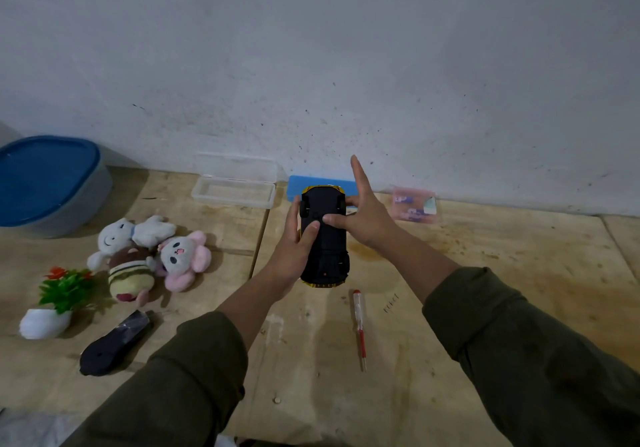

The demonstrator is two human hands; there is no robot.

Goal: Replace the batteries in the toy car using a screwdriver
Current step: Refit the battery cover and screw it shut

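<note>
I hold the yellow toy car with the black underside (323, 235) upside down above the plywood floor (519, 273), underside facing me. My left hand (294, 242) grips its left flank, thumb curled onto the chassis. My right hand (363, 214) is mostly open: thumb pressing the chassis, index finger raised straight, other fingers behind the car's right side. The red-handled screwdriver (359, 329) lies on the floor just below the car, with small dark screws (391, 304) near its right. Left of my arms lie a cluster of plush toys (152, 256), a small artificial plant in a white pot (52, 308) and a black cover piece (114, 342). Along the white wall (346, 66) stand a lidded blue-and-grey tub (48, 183), contents unseen, an open clear plastic case (233, 190), a blue box (311, 185) behind the car, and a pink packet (414, 204). Open floor lies to my right.
</note>
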